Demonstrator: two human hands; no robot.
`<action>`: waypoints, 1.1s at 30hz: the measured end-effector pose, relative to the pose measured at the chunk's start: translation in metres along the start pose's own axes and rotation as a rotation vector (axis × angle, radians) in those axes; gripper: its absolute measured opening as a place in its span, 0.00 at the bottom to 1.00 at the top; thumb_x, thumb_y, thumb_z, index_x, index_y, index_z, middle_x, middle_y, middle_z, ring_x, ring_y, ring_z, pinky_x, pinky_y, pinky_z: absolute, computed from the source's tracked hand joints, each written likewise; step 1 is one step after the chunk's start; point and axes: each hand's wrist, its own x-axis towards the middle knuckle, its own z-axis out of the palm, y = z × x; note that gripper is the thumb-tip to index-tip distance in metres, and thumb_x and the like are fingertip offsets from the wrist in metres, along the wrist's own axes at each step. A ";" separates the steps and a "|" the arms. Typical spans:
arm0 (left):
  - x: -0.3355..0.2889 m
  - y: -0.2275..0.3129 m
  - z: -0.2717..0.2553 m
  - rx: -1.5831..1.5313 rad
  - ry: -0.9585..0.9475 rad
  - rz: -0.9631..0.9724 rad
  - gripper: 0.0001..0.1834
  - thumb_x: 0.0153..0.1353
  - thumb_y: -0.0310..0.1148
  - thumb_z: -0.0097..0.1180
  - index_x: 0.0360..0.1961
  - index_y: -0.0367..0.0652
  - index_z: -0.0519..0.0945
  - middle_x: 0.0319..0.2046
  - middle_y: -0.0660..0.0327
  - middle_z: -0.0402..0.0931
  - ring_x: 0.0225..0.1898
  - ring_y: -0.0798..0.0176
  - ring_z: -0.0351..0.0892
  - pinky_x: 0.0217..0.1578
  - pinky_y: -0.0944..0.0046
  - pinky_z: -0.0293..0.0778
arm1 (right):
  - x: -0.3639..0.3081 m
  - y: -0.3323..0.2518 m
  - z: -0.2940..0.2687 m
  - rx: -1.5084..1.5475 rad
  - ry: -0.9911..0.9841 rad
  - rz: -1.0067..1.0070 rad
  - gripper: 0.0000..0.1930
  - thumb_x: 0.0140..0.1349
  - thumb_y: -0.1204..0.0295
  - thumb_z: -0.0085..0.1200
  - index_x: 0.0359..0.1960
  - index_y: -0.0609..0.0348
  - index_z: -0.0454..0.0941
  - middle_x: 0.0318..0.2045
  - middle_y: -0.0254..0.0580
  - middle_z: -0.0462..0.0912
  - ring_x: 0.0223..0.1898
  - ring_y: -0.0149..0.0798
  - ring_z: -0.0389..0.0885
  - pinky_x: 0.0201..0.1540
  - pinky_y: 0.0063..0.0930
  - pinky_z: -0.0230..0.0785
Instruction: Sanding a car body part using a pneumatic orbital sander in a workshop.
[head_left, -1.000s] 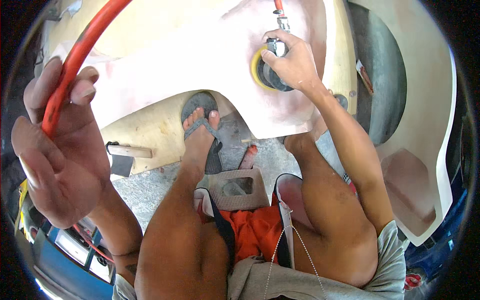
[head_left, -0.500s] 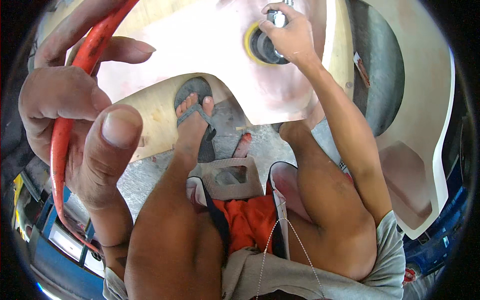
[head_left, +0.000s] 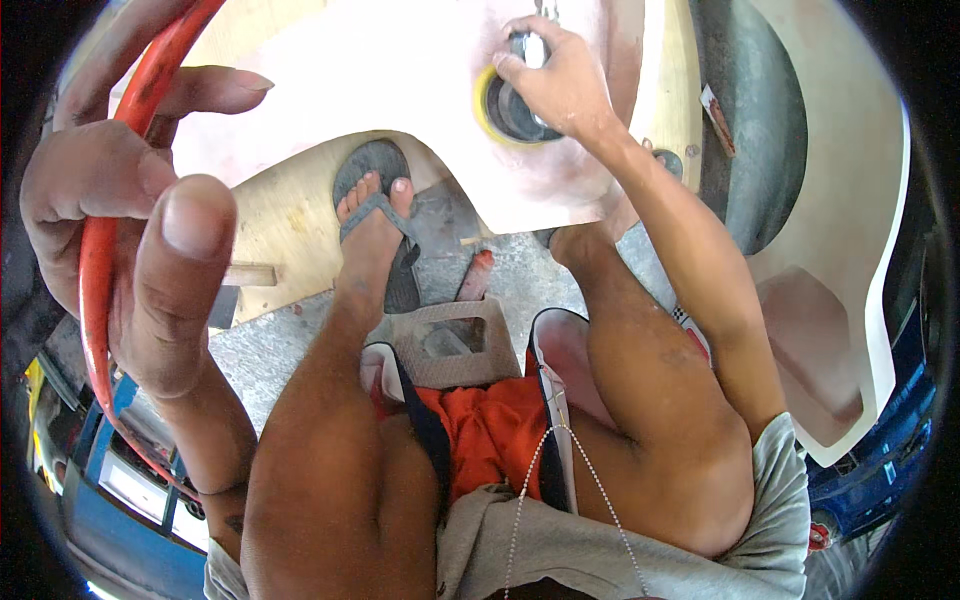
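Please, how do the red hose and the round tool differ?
The red hose is long and curved; the round tool is compact with a yellow rim. The left hand holds the hose raised; the right hand holds the tool against the pale panel. Both are held.

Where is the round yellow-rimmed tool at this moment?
In the head view, the round yellow-rimmed tool is near the top, just right of centre, under the right hand and against the pale panel.

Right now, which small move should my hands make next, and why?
I would perhaps slide the round tool a little along the pale panel: the right hand grips it there, while the left hand holds the red hose raised.
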 end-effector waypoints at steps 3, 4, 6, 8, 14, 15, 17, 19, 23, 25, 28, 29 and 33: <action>-0.004 -0.006 -0.005 0.019 0.051 -0.012 0.08 0.72 0.44 0.57 0.39 0.54 0.77 0.70 0.37 0.67 0.59 0.49 0.80 0.67 0.43 0.65 | -0.011 0.002 -0.004 -0.086 -0.111 0.020 0.17 0.57 0.62 0.65 0.47 0.51 0.86 0.35 0.56 0.88 0.39 0.56 0.88 0.47 0.43 0.79; -0.005 -0.008 -0.007 -0.047 0.081 -0.023 0.09 0.73 0.45 0.56 0.40 0.54 0.78 0.70 0.38 0.67 0.60 0.49 0.80 0.67 0.43 0.64 | -0.013 0.003 -0.006 -0.071 -0.092 -0.007 0.17 0.57 0.62 0.65 0.47 0.51 0.86 0.35 0.56 0.88 0.39 0.56 0.88 0.47 0.43 0.79; -0.007 -0.010 -0.006 -0.074 0.121 -0.058 0.08 0.73 0.45 0.55 0.40 0.55 0.78 0.70 0.39 0.67 0.61 0.48 0.79 0.68 0.43 0.63 | -0.014 0.005 -0.010 -0.030 -0.083 0.101 0.17 0.57 0.62 0.64 0.47 0.51 0.86 0.35 0.55 0.88 0.40 0.56 0.88 0.49 0.44 0.79; -0.007 -0.009 -0.004 -0.066 0.078 -0.042 0.07 0.72 0.44 0.57 0.40 0.55 0.79 0.70 0.38 0.67 0.60 0.48 0.79 0.66 0.44 0.65 | -0.016 0.005 -0.010 -0.031 -0.064 0.085 0.16 0.57 0.62 0.64 0.47 0.52 0.85 0.35 0.54 0.88 0.41 0.56 0.88 0.49 0.43 0.79; 0.005 -0.005 -0.001 0.002 -0.020 0.015 0.08 0.70 0.43 0.60 0.39 0.54 0.79 0.69 0.36 0.67 0.57 0.47 0.81 0.64 0.44 0.69 | -0.034 0.006 -0.007 -0.065 -0.141 0.086 0.16 0.61 0.64 0.64 0.49 0.54 0.83 0.38 0.51 0.88 0.38 0.48 0.88 0.47 0.37 0.77; 0.006 -0.004 0.000 0.018 -0.010 0.026 0.08 0.70 0.43 0.60 0.39 0.54 0.79 0.69 0.36 0.67 0.57 0.47 0.81 0.63 0.44 0.70 | -0.035 0.007 -0.008 -0.065 -0.139 0.086 0.16 0.61 0.64 0.64 0.49 0.54 0.83 0.38 0.51 0.88 0.38 0.48 0.88 0.47 0.37 0.77; 0.006 -0.003 0.000 0.033 -0.001 0.036 0.08 0.70 0.44 0.61 0.39 0.54 0.79 0.69 0.35 0.67 0.56 0.47 0.81 0.63 0.44 0.70 | -0.036 0.009 -0.010 -0.036 -0.109 0.064 0.15 0.62 0.64 0.63 0.49 0.54 0.83 0.38 0.50 0.88 0.38 0.48 0.87 0.48 0.37 0.77; 0.005 -0.002 0.001 0.003 -0.025 0.000 0.08 0.70 0.43 0.62 0.39 0.54 0.78 0.69 0.35 0.67 0.55 0.47 0.82 0.62 0.44 0.71 | -0.036 0.011 -0.013 -0.049 -0.106 0.068 0.15 0.62 0.64 0.63 0.49 0.54 0.83 0.39 0.49 0.88 0.38 0.48 0.87 0.48 0.37 0.77; 0.003 -0.007 0.005 0.006 0.003 0.026 0.10 0.67 0.41 0.66 0.39 0.55 0.77 0.68 0.36 0.68 0.51 0.49 0.84 0.60 0.45 0.73 | -0.031 0.014 -0.015 -0.042 -0.129 0.093 0.15 0.62 0.64 0.63 0.49 0.54 0.83 0.39 0.49 0.89 0.39 0.50 0.88 0.48 0.38 0.77; 0.002 -0.008 0.008 0.005 0.018 0.025 0.11 0.66 0.41 0.68 0.40 0.55 0.77 0.68 0.35 0.68 0.50 0.49 0.84 0.60 0.45 0.74 | -0.026 0.015 -0.013 -0.061 -0.105 0.073 0.16 0.62 0.64 0.63 0.50 0.54 0.83 0.39 0.49 0.89 0.39 0.50 0.88 0.48 0.38 0.77; 0.002 -0.006 0.011 0.012 0.036 0.019 0.11 0.66 0.42 0.67 0.40 0.54 0.77 0.67 0.34 0.68 0.50 0.50 0.84 0.59 0.45 0.74 | -0.016 0.015 -0.011 -0.079 -0.080 0.052 0.16 0.62 0.63 0.63 0.50 0.54 0.83 0.38 0.51 0.88 0.40 0.52 0.88 0.48 0.40 0.77; 0.002 -0.006 0.011 0.014 0.041 0.022 0.11 0.66 0.42 0.67 0.40 0.54 0.77 0.67 0.34 0.68 0.50 0.50 0.84 0.59 0.45 0.74 | -0.012 0.014 -0.010 -0.081 -0.075 0.053 0.16 0.62 0.63 0.63 0.49 0.54 0.83 0.38 0.52 0.88 0.40 0.53 0.88 0.48 0.41 0.77; 0.006 -0.005 0.013 0.057 0.021 0.038 0.11 0.66 0.41 0.67 0.41 0.53 0.77 0.67 0.33 0.68 0.49 0.51 0.84 0.59 0.44 0.75 | 0.000 0.002 -0.008 -0.037 -0.006 0.017 0.16 0.56 0.63 0.62 0.45 0.52 0.86 0.35 0.59 0.87 0.41 0.61 0.87 0.49 0.48 0.77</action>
